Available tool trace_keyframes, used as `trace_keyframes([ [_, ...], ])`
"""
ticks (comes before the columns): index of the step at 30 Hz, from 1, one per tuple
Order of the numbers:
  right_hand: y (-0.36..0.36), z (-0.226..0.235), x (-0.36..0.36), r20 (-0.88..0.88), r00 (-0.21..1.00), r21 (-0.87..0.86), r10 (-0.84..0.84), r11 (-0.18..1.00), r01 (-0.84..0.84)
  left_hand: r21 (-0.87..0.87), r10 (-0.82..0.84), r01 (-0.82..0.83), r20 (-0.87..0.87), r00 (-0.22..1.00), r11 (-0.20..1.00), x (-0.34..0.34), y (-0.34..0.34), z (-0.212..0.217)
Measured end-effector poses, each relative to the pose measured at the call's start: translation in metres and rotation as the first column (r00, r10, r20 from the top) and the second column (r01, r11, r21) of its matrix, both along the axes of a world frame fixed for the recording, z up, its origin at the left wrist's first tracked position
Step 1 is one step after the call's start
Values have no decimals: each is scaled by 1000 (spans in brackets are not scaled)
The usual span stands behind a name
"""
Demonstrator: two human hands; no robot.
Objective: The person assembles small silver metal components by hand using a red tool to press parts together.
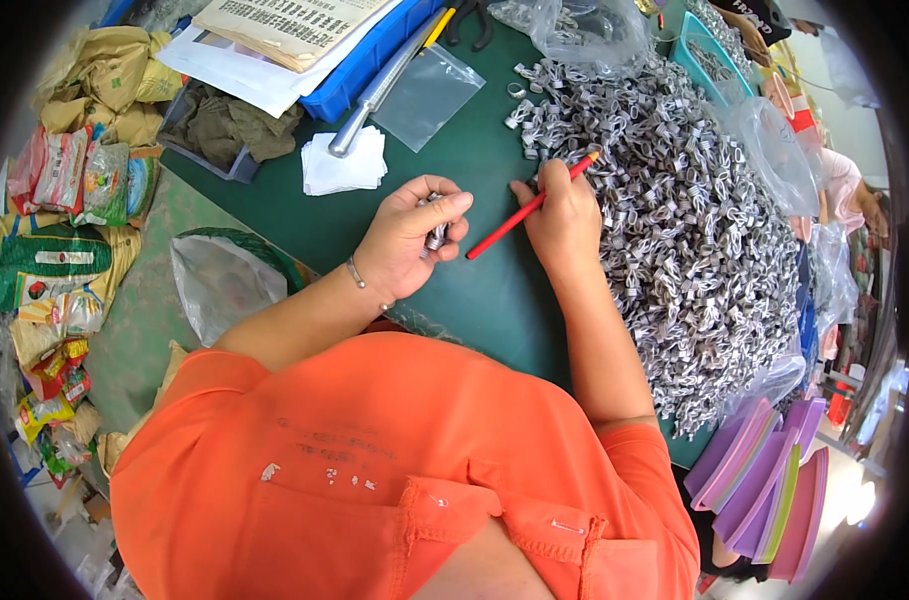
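Observation:
My left hand [412,232] is closed around several small silver metal pieces [436,232], partly hidden by the fingers. A thin bracelet is on that wrist. In my right hand [567,220] is a red pencil [508,226], held aslant, one end toward my left hand and the pale tip over the edge of a large heap of metal pieces [690,230]. The heap's pieces look like small looped silver parts. Both hands are over the dark green table mat [495,310], the right one beside the heap.
White paper slips [345,165], a clear plastic bag [430,98], and a blue tray [345,85] with papers lie farther back. A grey bin [220,165] holds dark cloth. Purple and green stacked trays [760,480] stand at right. Packaged goods [60,270] lie at left.

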State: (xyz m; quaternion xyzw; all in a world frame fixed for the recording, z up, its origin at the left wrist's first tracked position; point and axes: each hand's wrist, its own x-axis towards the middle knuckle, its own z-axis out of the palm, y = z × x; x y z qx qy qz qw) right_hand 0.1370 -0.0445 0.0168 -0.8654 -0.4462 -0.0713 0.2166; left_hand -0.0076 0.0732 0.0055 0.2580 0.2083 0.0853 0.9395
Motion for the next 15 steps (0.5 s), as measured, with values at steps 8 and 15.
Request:
trace_keyframes([
  [8, -18, 5, -4, -195, 976, 240, 95, 970, -47, 255, -37, 61, -99, 994, 965, 6, -2, 1],
  [15, -37, 18, -25, -94, 852, 402, 515, 803, -441, 305, -180, 194, -72, 981, 933, 12, -9, 8],
])
